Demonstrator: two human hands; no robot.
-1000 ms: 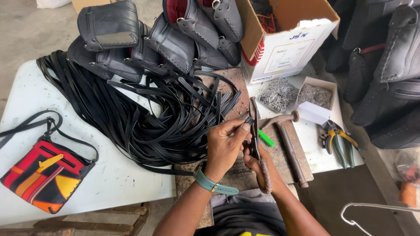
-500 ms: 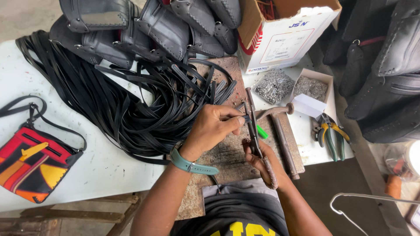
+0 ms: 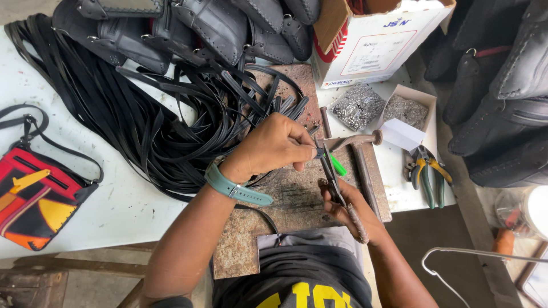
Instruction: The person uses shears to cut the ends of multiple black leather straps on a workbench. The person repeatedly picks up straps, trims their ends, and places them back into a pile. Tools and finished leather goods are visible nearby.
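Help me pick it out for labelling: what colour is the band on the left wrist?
Teal, with a metal buckle: the wristband, clearest in the head view.

The pliers (image 3: 330,174) are slim and dark, with long metal handles, one wrapped in a worn pale grip near its end. They lie lengthwise, nose pointing away from the person, above a rusty metal plate (image 3: 297,199) on the table. The right hand (image 3: 348,208) wraps around the handles from below. The left hand (image 3: 271,145) pinches a small metal piece (image 3: 317,152) right at the nose of the pliers; it is too small to tell its shape. A black strap (image 3: 257,211) runs from under the left hand across the plate.
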